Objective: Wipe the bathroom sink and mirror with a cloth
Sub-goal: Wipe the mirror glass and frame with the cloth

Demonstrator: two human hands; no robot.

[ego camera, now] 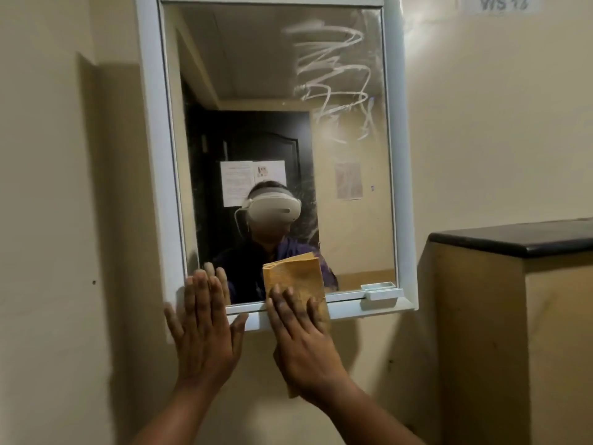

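A white-framed mirror (353, 187) hangs on the cream wall, with zigzag wipe streaks on its upper right glass. My right hand (303, 342) lies flat on a folded orange cloth (296, 274), pressing it against the mirror's lower edge and bottom frame. Part of the cloth hangs below my palm. My left hand (203, 329) is spread flat on the mirror's lower left corner and the wall, holding nothing. The sink is out of view.
A small white soap tray (380, 295) sits on the mirror's bottom ledge at the right. A tan cabinet with a dark top (519, 240) stands to the right. A paper label (503, 3) is stuck on the wall above it.
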